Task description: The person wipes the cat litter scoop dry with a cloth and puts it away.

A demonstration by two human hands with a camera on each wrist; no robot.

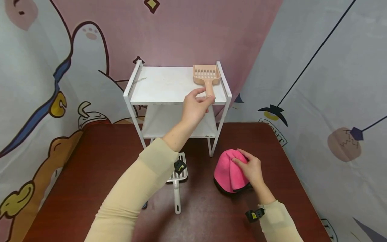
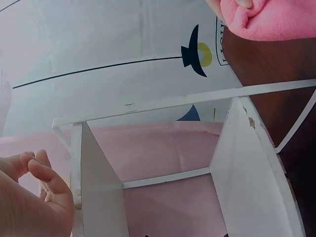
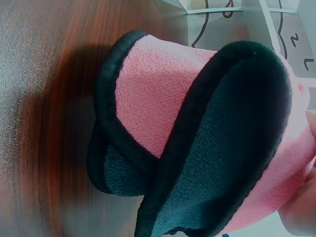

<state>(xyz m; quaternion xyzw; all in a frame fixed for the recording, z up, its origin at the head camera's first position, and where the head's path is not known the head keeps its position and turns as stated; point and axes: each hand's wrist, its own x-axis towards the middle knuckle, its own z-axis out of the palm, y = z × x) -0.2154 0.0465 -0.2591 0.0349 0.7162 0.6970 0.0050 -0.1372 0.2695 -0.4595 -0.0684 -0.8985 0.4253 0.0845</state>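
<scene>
My left hand (image 1: 196, 107) pinches the handle of a beige litter scoop (image 1: 206, 80) between thumb and fingers. The scoop's slotted head lies over the right end of the top board of a white two-tier shelf (image 1: 163, 84). In the left wrist view the left hand (image 2: 37, 192) shows beside the top board, the scoop out of sight. Lower right, my right hand (image 1: 253, 169) pinches a pink cloth (image 1: 228, 169) near its top. The right wrist view shows the cloth (image 3: 153, 84) bunched and folded, its dark lining and black edging facing the camera.
A grey-white slotted scoop (image 1: 176, 195) lies on the dark brown table (image 1: 208, 215), partly behind my left sleeve. A small dark object (image 1: 145, 205) peeks out beside that sleeve. A patterned fabric backdrop (image 1: 187, 33) stands behind the shelf and around the table.
</scene>
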